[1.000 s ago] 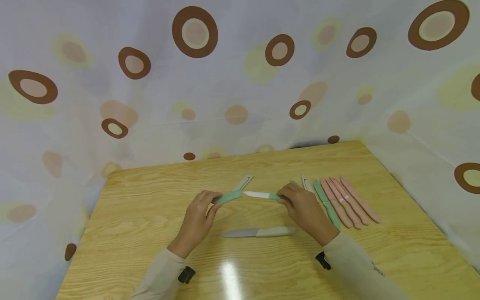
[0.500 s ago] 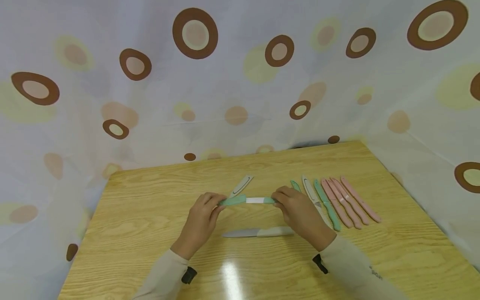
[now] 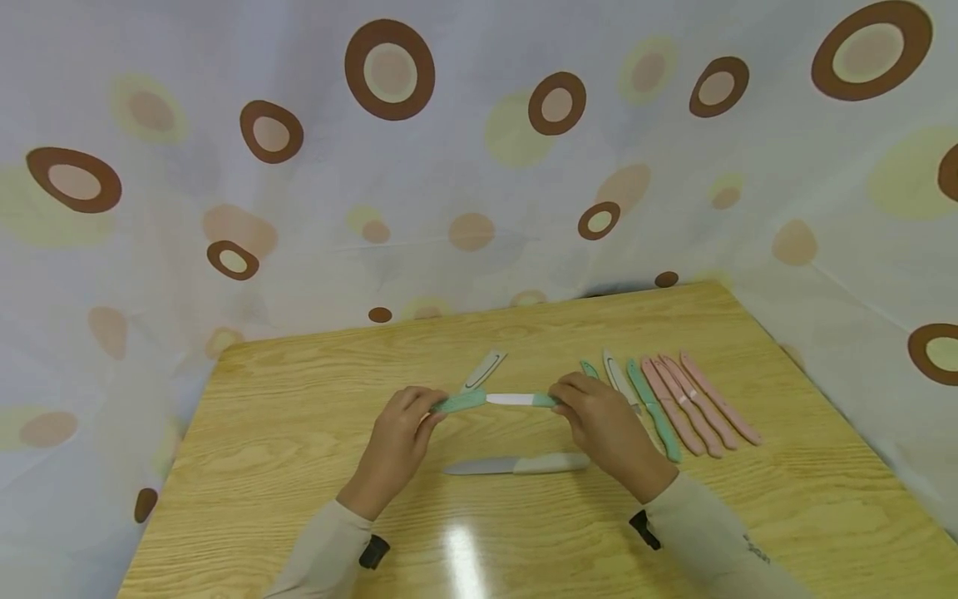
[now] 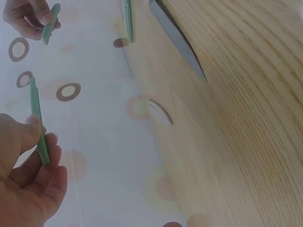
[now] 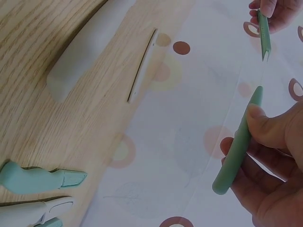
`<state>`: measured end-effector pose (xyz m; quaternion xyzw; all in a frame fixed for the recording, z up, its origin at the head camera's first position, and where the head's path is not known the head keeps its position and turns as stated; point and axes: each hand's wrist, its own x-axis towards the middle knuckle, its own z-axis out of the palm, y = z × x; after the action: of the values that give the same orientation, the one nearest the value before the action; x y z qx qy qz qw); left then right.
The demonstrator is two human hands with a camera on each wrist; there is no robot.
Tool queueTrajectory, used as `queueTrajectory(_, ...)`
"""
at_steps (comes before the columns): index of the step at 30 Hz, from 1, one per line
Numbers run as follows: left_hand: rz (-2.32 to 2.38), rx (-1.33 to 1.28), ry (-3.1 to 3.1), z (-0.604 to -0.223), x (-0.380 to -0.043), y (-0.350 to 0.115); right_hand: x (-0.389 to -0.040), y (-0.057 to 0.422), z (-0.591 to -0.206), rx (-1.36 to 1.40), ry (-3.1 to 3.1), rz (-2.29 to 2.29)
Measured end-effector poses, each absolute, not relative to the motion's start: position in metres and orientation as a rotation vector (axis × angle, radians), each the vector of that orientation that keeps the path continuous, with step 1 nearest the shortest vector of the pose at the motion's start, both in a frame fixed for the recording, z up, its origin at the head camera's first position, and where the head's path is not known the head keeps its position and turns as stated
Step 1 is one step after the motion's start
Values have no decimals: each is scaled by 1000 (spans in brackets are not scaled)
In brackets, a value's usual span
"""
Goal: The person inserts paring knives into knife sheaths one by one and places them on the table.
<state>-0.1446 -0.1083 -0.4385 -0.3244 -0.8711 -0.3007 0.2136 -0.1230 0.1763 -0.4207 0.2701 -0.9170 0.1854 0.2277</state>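
Note:
My left hand (image 3: pixel 395 445) pinches a green knife sheath (image 3: pixel 461 403) between thumb and fingers; its full length shows in the left wrist view. Opposite it, my right hand (image 3: pixel 608 428) grips a small knife by its green handle (image 5: pixel 238 149). The knife's white blade (image 3: pixel 511 399) points left, with its tip at the sheath's mouth; whether the tip is inside, I cannot tell. Both are held above the table. Below them lies a bare knife with a cream handle (image 3: pixel 552 463) and grey blade (image 3: pixel 481 466). Behind the green sheath, a white sheath (image 3: pixel 485 368) rests on the wood.
To the right, a row of knives lies on the wooden table (image 3: pixel 299 433): several pink knives (image 3: pixel 692 399), a green knife (image 3: pixel 654 409) and a white one (image 3: pixel 618 374). A second green piece (image 3: pixel 589 368) is partly hidden behind my right hand. Patterned cloth (image 3: pixel 464 166) hangs behind.
Knife and sheath, apart and at an angle a second ago, came into line. Since half a second ago my right hand has shifted slightly right, and more blade shows.

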Motion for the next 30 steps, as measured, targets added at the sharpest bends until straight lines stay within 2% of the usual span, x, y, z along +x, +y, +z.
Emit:
queueTrajectory(14, -821, -933, -2387, -444, -146, -108, -124, 173, -420, 785, -2470, 450)
queueTrajectory(22, -773, -1084, -2356, -446, -144, -93, -122, 151, -423, 888, -2443, 314)
queueTrajectory(30, -788, -1065, -2366, -445, -141, -89, -120, 146, -428, 871, -2466, 325)
